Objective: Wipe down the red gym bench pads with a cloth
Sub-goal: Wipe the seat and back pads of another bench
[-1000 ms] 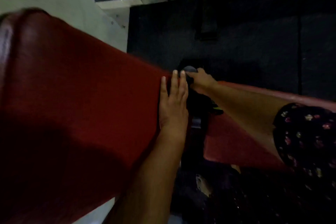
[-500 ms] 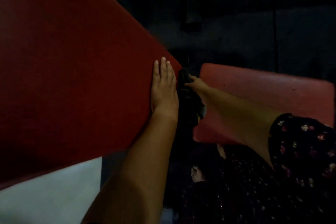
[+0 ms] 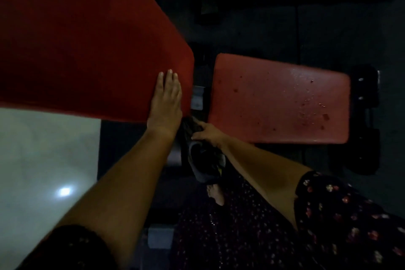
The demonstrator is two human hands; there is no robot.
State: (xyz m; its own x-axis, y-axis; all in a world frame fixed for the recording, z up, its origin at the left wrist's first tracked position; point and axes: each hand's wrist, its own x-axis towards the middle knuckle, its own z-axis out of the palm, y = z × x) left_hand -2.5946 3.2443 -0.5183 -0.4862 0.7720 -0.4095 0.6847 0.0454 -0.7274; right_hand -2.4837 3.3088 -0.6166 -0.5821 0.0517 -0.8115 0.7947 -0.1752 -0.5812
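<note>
The large red back pad [image 3: 87, 46] fills the upper left. My left hand [image 3: 166, 103] rests flat on its near right corner, fingers straight. To the right lies the red seat pad [image 3: 278, 98], spotted with droplets and marks. A dark cloth [image 3: 203, 160] hangs in the gap below the two pads. My right hand [image 3: 208, 135] holds the cloth at its top, just off the seat pad's near left corner; its fingers are partly hidden by the cloth.
Black bench frame and roller parts [image 3: 366, 116] stand beyond the seat pad's right end. A grey metal bracket [image 3: 197, 98] sits in the gap between pads. Dark rubber floor mats [image 3: 263, 17] lie behind, pale tiles [image 3: 43, 160] at left. My bare foot [image 3: 215, 195] shows below.
My right hand with the cloth has come down the gap toward me, from the far side to the near edge. The view tipped downward, showing the whole seat pad. My left hand stayed put.
</note>
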